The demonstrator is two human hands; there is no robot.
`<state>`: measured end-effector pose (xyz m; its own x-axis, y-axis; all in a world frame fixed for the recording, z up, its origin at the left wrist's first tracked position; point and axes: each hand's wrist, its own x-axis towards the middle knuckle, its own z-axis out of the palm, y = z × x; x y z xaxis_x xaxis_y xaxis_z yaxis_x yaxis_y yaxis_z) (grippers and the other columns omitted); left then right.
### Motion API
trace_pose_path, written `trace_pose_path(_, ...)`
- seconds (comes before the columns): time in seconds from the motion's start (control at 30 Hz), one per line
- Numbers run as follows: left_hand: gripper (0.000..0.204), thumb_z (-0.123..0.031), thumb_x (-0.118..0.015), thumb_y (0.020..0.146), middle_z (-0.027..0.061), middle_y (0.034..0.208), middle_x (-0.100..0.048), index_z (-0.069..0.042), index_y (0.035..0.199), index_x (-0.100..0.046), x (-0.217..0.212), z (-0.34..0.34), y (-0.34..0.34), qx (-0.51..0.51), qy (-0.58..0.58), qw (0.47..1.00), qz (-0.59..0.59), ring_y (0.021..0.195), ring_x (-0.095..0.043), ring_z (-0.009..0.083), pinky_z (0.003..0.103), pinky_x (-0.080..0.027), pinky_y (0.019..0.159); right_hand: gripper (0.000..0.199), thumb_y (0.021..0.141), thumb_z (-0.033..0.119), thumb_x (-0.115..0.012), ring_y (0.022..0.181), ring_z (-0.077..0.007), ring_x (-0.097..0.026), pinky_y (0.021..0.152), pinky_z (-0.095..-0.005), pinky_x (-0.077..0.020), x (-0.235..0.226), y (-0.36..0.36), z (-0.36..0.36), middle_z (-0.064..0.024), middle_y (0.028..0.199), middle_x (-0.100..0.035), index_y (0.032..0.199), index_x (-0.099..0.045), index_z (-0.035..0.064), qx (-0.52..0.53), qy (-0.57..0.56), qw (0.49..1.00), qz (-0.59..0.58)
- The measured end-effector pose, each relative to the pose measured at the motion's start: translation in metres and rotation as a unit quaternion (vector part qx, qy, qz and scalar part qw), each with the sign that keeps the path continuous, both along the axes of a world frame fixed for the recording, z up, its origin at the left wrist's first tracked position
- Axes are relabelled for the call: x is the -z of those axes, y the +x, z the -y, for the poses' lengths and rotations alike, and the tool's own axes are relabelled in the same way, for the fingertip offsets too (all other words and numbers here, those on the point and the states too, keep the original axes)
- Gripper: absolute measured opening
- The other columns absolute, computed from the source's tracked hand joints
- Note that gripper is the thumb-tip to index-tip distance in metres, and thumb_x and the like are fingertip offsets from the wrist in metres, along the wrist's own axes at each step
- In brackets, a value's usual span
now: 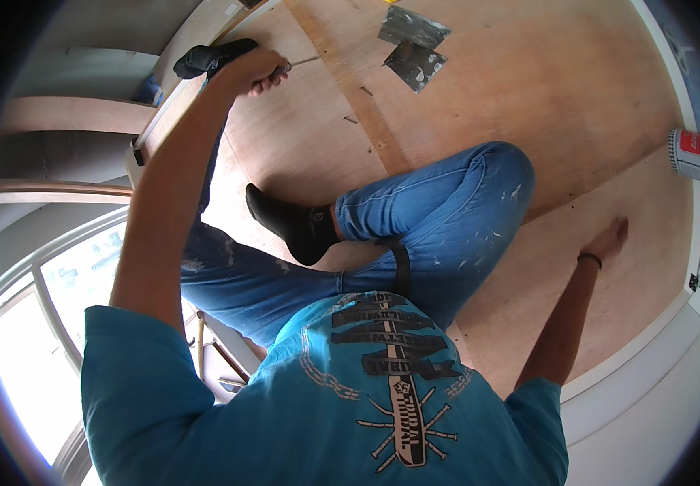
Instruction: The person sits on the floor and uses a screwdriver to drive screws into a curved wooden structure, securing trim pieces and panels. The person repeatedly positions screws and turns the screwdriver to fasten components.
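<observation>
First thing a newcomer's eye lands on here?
Probably the bright teal shirt filling the bottom centre, with paint-flecked blue jeans folded above it. Next, at upper left, the left hand grips a thin metal tool pointing right over the wooden panel. Two smudged dark plates overlap at top centre, and a can with a red label sits at the right edge.

I see a big board (593, 89) of smooth, bare wood. Between eleven and twelve o'clock, the thin stick (305, 61) in the left hand (259, 71) looks like metal. Near one o'clock, two flat plates (416, 66) look like shiny metal, smeared with white. The tin (690, 155) between two and three o'clock looks metal too. The jeans (439, 198) are white-spotted cloth, the shirt (204, 437) plain cloth, the socks (297, 231) dull cloth.
</observation>
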<state>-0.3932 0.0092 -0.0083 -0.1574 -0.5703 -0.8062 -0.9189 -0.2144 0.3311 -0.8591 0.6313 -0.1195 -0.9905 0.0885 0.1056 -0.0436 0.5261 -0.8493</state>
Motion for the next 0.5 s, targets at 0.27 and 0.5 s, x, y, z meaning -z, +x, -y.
trace_pose_path(0.27, 0.023, -0.029, -0.057, 0.095, -0.0008, 0.060, -0.050, -0.009, 0.087, -0.064, -0.018, 0.044, -0.015, 0.236, -0.081, 0.964, 0.089, 0.042, -0.035, 0.0073, 0.026, -0.024, 0.038, 0.022, 0.101, 0.022, -0.069, 0.098, -0.0149, -0.071, 0.084, -0.0297, -0.0564, -0.098, 0.230, 0.309, -0.0060, 0.109, -0.075, 0.116, -0.073, 0.0072, -0.469, -0.030, 0.880, 0.071)
trace_pose_path(0.5, 0.034, -0.032, -0.051, 0.107, -0.0006, 0.075, -0.056, -0.012, 0.129, -0.066, -0.088, -0.038, 0.075, 0.099, -0.102, 0.963, -0.230, 0.050, -0.042, 0.0041, 0.022, -0.029, 0.041, 0.022, 0.087, 0.025, -0.078, 0.098, -0.0338, -0.070, 0.085, -0.0443, -0.0563, -0.002, 0.323, 0.384, -0.0123, 0.098, -0.073, 0.099, -0.073, 0.0071, -0.620, 0.202, 0.758, 0.017)
